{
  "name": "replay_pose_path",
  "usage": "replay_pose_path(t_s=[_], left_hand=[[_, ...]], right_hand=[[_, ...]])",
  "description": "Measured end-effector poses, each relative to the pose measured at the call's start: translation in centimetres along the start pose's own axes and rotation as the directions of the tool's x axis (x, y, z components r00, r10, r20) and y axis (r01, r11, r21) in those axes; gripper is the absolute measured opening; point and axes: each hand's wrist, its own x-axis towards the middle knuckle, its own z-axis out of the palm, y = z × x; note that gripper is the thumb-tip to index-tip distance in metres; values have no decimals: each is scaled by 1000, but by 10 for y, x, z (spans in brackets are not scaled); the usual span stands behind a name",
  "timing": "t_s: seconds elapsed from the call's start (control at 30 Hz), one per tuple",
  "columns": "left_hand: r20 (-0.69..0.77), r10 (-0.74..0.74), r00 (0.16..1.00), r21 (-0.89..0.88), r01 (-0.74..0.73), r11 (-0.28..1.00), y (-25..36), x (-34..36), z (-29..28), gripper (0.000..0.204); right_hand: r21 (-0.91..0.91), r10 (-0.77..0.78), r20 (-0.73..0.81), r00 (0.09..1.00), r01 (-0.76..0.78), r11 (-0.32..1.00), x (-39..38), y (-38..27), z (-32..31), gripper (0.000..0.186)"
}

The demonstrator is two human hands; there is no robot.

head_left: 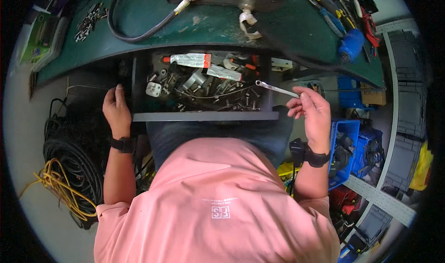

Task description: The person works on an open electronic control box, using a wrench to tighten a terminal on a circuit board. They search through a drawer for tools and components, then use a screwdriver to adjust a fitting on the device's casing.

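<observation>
My right hand [313,107] grips a silver ring-end wrench [276,87] above the right side of an open drawer [204,116]. Its ring end points left over the drawer. My left hand [117,106], fingers curled, is just left of the drawer; what it grips, if anything, is hidden in shadow. Inside the drawer lie two white tubes [187,59] with red parts, a white square piece [153,89], several bolts, small metal fittings and a thin cable.
Above is a green bench top [88,45] with a dark hose [139,36], small metal bits [89,24], hand tools [331,17] and a blue cylindrical tool [351,45]. Coiled cables [69,165] lie at lower left. Blue crates [342,156] and grey boxes [401,161] stand at right.
</observation>
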Motion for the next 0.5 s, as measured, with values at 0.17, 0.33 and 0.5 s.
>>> replay_pose_path(t_s=[0.17,0.33,0.5], left_hand=[[-118,182,976,-1,-183,983,22,-22,-6,21],[184,166,969,-139,-141,980,88,-41,-18,16],[598,228,768,-294,-54,954,163,-52,3,19]], right_hand=[[116,35,-9,999,-34,993,-3,-13,-1,26],[250,-13,121,993,-18,968,-5,-20,0,25],[294,-65,217,974,-2,956,-4,-38,21,25]])
